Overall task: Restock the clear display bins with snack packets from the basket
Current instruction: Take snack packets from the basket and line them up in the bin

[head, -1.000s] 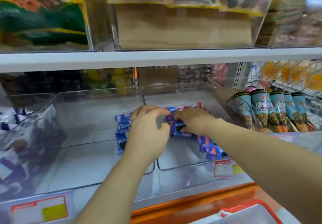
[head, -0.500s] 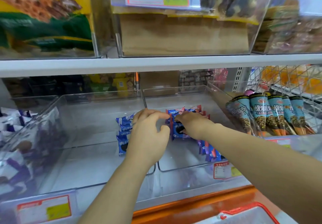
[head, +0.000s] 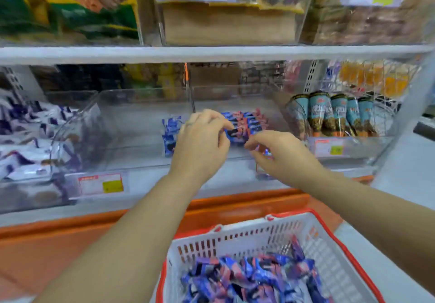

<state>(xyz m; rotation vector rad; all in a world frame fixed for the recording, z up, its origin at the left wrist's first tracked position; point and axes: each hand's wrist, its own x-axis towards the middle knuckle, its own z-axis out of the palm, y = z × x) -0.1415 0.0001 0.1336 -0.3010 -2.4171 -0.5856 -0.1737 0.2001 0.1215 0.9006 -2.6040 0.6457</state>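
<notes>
L hand (head: 200, 144) fingertips pinch a blue-pink snack packet (head: 236, 135) in the mid clear bin (head: 235, 95), by the stacked packets (head: 251, 117). R hand (head: 284, 156) is just beside, fingers curled; can't tell if it grips anything. Spare packets (head: 247, 279) lie in the basket (head: 235, 236) below.

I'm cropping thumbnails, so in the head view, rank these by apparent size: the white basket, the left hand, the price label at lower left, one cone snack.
1. white basket, largest, though also nearest the camera.
2. left hand.
3. price label and cone snack: look alike, unranked.
</notes>
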